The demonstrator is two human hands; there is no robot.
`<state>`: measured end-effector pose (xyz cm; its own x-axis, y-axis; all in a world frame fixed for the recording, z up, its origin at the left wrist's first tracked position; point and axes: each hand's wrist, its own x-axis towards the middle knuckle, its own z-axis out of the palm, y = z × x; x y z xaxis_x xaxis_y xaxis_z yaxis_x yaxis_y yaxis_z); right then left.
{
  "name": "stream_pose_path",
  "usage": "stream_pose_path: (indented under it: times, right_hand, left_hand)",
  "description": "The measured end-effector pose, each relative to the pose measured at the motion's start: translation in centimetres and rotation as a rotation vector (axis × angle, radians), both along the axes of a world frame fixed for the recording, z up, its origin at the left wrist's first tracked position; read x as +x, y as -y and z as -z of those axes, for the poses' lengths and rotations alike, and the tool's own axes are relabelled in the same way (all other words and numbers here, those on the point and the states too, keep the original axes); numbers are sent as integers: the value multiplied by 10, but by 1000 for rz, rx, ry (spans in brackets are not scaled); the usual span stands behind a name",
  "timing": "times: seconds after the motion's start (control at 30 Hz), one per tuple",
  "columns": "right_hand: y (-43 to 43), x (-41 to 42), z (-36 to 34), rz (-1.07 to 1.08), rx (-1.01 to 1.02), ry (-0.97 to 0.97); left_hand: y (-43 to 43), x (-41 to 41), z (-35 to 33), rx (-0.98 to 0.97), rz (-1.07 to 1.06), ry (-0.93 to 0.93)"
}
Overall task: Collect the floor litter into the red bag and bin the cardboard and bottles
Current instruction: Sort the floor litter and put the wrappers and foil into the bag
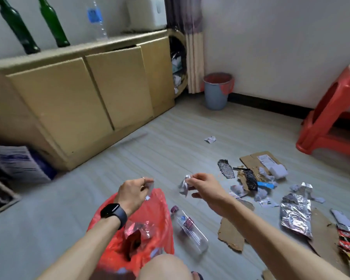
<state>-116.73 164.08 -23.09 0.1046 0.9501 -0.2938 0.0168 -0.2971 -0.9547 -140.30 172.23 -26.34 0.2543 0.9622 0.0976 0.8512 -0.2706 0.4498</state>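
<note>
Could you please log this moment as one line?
left hand: holds red bag | right hand: pinches crumpled wrapper | bottle: on floor

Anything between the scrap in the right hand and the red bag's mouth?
Nothing visible. The right hand pinches the scrap in the air beside the red bag, whose rim the left hand holds up. The bottle lies on the floor beside the bag, below that path.

Left hand [132, 190] holding red bag [160, 217] open, right hand [204, 186] pinching crumpled wrapper [183, 185], bottle [188, 229], cardboard [230, 234] and foil [296, 209] on floor [170, 134], bin [216, 90] by wall
</note>
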Motion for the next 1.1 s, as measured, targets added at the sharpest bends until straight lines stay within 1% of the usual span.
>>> stream_pose_path:
  times: [0.07,0.1,0.13,0.2,0.27,0.33,0.43,0.53,0.6,0.77,0.83,0.93,1.0,1.1]
  right_hand:
    - [-3,-40,4,6,-17,-179]
    - [-4,-57,9,15,-44,-234]
    - [-5,-73,16,16,-72,-261]
    - [-8,-100,37,3,-112,-244]
    - [-9,-120,55,-31,-122,-124]
    - [-10,-126,66,-80,-103,62]
    - [-9,-120,61,-168,-59,291]
    - [-5,-97,45,-279,16,561]
    - [-2,-73,33,-341,90,778]
    - [18,8,-2,-392,174,1165]
    - [32,46,-14,-383,139,1268]
    - [59,107,-20,-342,28,1375]
    - [77,139,-19,-311,-48,1392]
    - [104,187,-8,-179,-155,1342]
  left_hand:
    - [8,-34,4,-48,-67,-8]
    - [12,-49,7,-74,-97,-3]
    - [16,-61,12,-104,-125,12]
    - [24,-80,20,-169,-158,46]
    - [33,-93,28,-214,-179,75]
    - [39,-96,34,-246,-188,115]
    - [41,-92,37,-279,-147,117]
    - [35,-80,30,-277,-63,46]
    - [28,-61,20,-241,9,1]
    - [10,23,-23,-183,220,-112]
    - [4,64,-38,-170,308,-161]
    - [4,132,-55,-164,486,-246]
    - [8,168,-60,-150,567,-315]
    - [15,226,-49,-137,659,-401]
